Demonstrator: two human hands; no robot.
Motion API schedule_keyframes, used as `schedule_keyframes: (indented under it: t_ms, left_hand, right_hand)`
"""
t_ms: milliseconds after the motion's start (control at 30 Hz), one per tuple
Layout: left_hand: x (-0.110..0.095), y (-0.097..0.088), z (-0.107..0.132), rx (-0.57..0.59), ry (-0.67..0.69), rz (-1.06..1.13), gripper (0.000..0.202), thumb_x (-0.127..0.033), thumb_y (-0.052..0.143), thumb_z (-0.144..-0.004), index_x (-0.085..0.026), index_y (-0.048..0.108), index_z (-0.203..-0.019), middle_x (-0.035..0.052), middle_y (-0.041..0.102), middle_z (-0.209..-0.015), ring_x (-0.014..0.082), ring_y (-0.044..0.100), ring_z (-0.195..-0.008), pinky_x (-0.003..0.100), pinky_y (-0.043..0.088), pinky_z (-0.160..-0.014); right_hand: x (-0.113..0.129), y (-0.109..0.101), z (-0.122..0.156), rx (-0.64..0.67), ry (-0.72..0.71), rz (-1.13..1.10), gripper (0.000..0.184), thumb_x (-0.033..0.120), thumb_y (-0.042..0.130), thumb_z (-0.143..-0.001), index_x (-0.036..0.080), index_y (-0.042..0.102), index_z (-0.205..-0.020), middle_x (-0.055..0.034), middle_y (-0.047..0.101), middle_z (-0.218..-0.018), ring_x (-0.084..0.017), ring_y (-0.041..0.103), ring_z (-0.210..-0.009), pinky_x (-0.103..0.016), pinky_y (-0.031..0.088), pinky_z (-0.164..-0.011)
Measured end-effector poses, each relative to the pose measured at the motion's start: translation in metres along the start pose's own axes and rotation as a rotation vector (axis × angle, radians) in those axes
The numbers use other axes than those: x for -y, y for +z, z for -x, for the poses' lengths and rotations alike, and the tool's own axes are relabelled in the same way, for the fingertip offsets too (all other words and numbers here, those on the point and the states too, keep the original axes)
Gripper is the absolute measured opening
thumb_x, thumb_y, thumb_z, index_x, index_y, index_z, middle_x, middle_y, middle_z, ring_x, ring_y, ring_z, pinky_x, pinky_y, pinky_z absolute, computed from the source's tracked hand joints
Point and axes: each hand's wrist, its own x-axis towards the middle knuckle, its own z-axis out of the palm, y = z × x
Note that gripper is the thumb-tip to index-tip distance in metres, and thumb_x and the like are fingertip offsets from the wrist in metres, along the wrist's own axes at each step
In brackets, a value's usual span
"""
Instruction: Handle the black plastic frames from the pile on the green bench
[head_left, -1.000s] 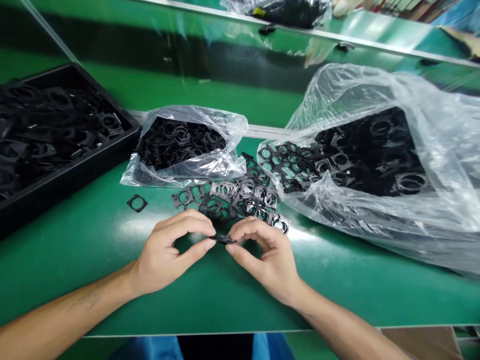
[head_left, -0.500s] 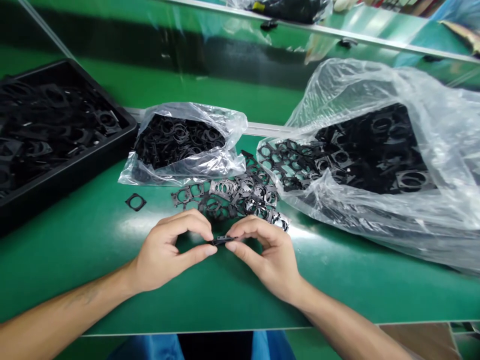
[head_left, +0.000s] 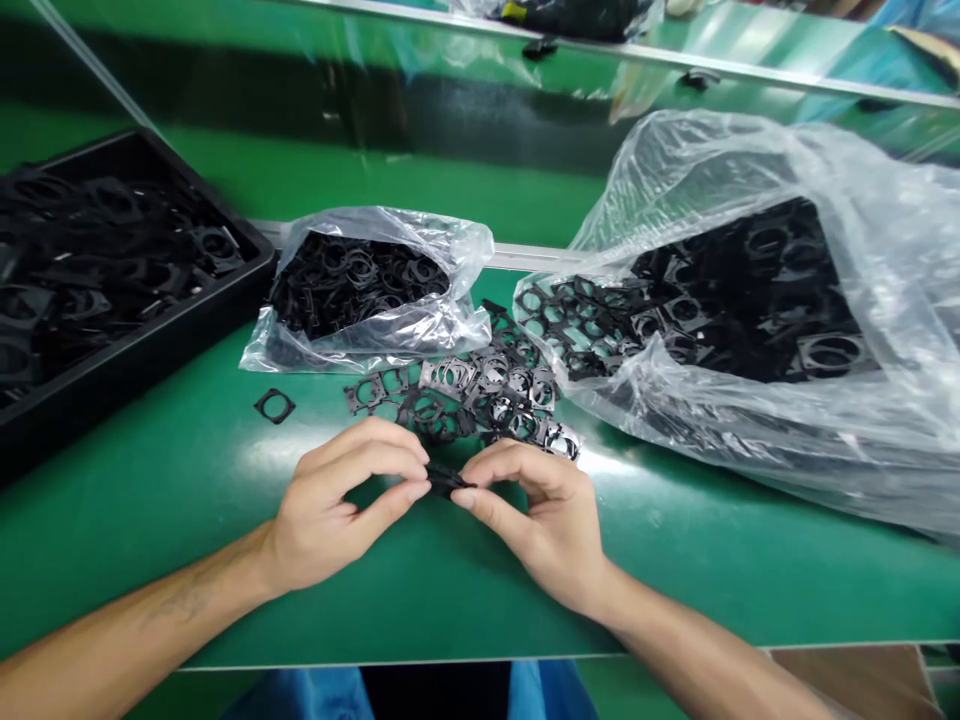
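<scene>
In the head view, the left hand (head_left: 322, 515) and right hand (head_left: 547, 520) both pinch 1 thin black part (head_left: 447, 482) between thumb and fingers, above the green tabletop (head_left: 390, 610). Just beyond lies a pile of black frames (head_left: 491, 375); 1 loose frame (head_left: 262, 405) sits apart, left. Farther back are a small bag (head_left: 474, 250), a large bag (head_left: 697, 150) and a black bin (head_left: 225, 290), all holding black pieces.

Left hand (head_left: 322, 515), right hand (head_left: 553, 530) and forearms (head_left: 690, 640) bare above green tabletop (head_left: 450, 600); dark markings (head_left: 184, 598) on left forearm (head_left: 146, 625); blue clothing (head_left: 315, 693) below the tabletop.
</scene>
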Motion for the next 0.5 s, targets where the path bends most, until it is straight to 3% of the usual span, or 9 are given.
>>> schedule_keyframes:
  t_ms: [267, 500]
  left_hand:
    - [0.0019, 0.0019, 0.0046, -0.017, -0.27, 0.186, 0.015, -0.01, 0.072, -0.089, -0.021, 0.067, -0.096, 0.0024, 0.072, -0.09, 0.0151, 0.07, -0.087, 0.025, 0.057, -0.079]
    - [0.0055, 0.0006, 0.0031, -0.004, -0.208, 0.19, 0.013, -0.011, 0.075, -0.087, -0.021, 0.073, -0.096, 0.0051, 0.074, -0.089, 0.0184, 0.071, -0.085, 0.03, 0.057, -0.076]
  right_hand:
    - [-0.0001, -0.0012, 0.0017, 0.006, -0.051, 0.05, 0.008, 0.024, 0.081, -0.086, 0.02, 0.076, -0.082, -0.0032, 0.077, -0.079, -0.017, 0.072, -0.072, -0.029, 0.058, -0.07]
    - [-0.001, -0.002, 0.0026, -0.001, -0.068, 0.067, 0.008, 0.016, 0.081, -0.084, 0.023, 0.078, -0.084, -0.0038, 0.079, -0.084, -0.019, 0.074, -0.075, -0.031, 0.061, -0.073]
